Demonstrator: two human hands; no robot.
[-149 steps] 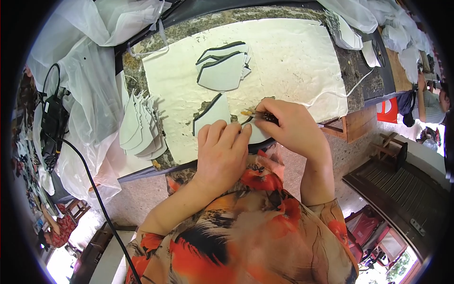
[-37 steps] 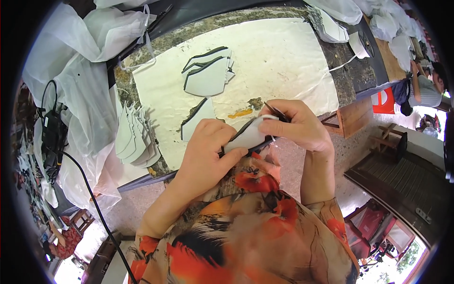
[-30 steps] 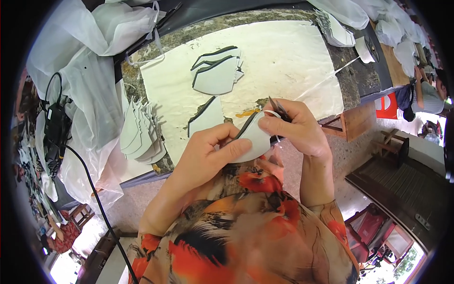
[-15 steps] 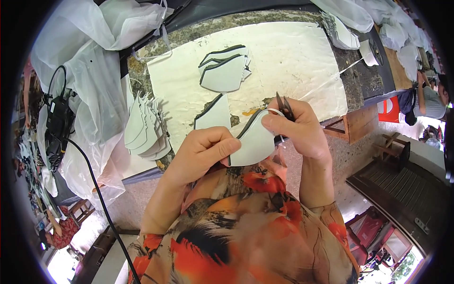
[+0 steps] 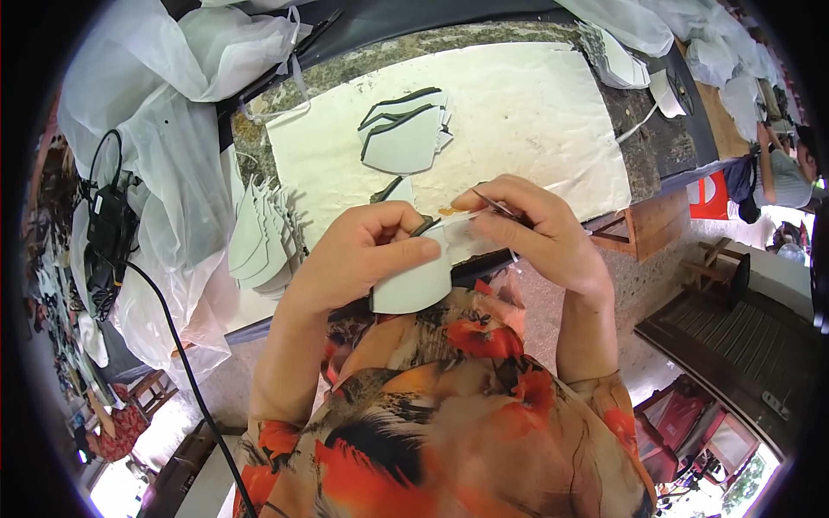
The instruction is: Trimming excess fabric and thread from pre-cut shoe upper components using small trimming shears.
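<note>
My left hand (image 5: 358,259) is closed on a curved, pale shoe-upper-like piece (image 5: 413,287), thumb on its face. The piece has a dark top edge and hangs over the table's near edge. Just to the right, my right hand (image 5: 553,233) has its fingers pinched together at a narrow white strip (image 5: 458,218), which runs to the top edge of the piece. Small dark pointed scissors (image 5: 499,206) are also held in that hand; their handles are hidden. Behind my left hand another dark-edged piece (image 5: 401,188) lies partly covered.
Several dark-edged pieces (image 5: 399,145) overlap on the white sheet (image 5: 527,104). A stack of pale pieces (image 5: 259,250) is at the left, another (image 5: 623,65) at the far right beside a white tape roll (image 5: 667,93). Plastic bags (image 5: 173,164) and a black cable (image 5: 186,363) lie left.
The piece has moved left and slightly toward me with my left hand. My right hand has turned; the scissors now lie flatter, and the white strip stretches between my hands.
</note>
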